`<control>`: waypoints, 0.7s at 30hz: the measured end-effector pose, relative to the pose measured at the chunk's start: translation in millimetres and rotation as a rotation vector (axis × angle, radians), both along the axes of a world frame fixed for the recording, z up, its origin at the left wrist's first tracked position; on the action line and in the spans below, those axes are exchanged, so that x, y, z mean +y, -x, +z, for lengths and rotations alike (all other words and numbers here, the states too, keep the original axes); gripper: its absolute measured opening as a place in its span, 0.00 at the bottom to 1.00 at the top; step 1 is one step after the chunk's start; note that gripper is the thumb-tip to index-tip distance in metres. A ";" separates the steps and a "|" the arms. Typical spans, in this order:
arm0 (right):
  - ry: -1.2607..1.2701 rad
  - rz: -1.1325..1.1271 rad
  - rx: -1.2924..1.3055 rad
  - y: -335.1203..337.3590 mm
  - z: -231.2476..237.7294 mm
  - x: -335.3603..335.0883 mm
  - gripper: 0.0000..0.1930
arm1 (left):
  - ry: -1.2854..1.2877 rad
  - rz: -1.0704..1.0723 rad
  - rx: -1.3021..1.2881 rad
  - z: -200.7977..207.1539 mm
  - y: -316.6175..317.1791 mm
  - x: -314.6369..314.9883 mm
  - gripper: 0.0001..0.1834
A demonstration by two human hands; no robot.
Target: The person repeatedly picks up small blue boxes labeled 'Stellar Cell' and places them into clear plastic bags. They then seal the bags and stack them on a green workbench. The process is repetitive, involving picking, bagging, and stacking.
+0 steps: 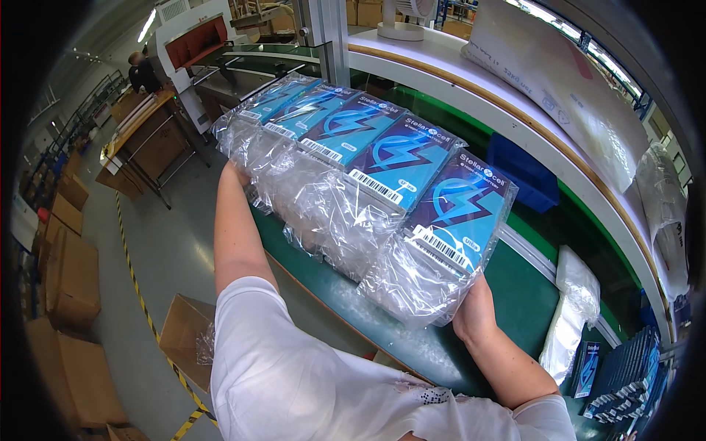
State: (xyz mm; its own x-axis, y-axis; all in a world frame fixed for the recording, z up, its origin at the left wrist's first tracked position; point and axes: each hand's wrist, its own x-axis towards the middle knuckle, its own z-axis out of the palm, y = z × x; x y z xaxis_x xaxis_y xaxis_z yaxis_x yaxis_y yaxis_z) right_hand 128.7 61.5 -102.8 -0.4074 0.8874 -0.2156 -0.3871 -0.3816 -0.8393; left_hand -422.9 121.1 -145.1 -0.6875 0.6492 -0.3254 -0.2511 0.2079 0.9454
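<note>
A row of blue battery boxes [397, 158], each in a loose clear plastic bag, spans the space between my hands above the green work surface. My left hand [237, 173] presses against the far left end of the row, its fingers mostly hidden by crinkled plastic. At the near right end, my right hand [476, 309] wraps around the lower edge of the last bagged box [463, 209], its fingers partly hidden underneath. Between them the two hands hold the row. Open bag ends [316, 191] bunch along the side facing me.
Clear plastic bags [570, 309] and stacked blue boxes [625, 375] lie at right. Behind the row are a blue bin [522, 173] and a white shelf [441, 70]. A machine with a red opening [197, 44] stands far left. An open carton [184, 338] sits on the floor.
</note>
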 end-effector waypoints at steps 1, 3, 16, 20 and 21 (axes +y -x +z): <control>-0.005 -0.001 -0.014 -1.2 2.6 -0.8 0.25 | -0.005 -0.002 0.000 -0.9 0.4 -0.6 0.41; -0.016 0.000 -0.041 -4.2 8.6 -2.0 0.30 | -0.015 0.002 -0.003 -1.9 2.6 -3.0 0.41; 0.087 -0.027 -0.079 -89.1 21.3 -22.1 0.35 | -0.379 0.371 0.079 26.8 -39.1 -34.9 0.35; -0.006 -0.047 -0.124 -107.0 41.0 -39.8 0.26 | -0.673 0.648 0.450 42.8 -83.5 -112.2 0.21; -0.064 -0.052 -0.160 -110.4 42.9 -43.3 0.23 | -0.624 0.679 0.517 61.5 -117.3 -145.3 0.21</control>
State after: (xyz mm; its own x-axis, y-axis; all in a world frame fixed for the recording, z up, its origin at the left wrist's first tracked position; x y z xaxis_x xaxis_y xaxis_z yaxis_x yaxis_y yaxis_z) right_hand 239.1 18.3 -59.9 -0.3257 0.9204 -0.2161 -0.2641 -0.3081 -0.9140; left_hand -305.6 -24.2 -83.6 -0.9287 0.0277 0.3699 0.3317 -0.3845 0.8615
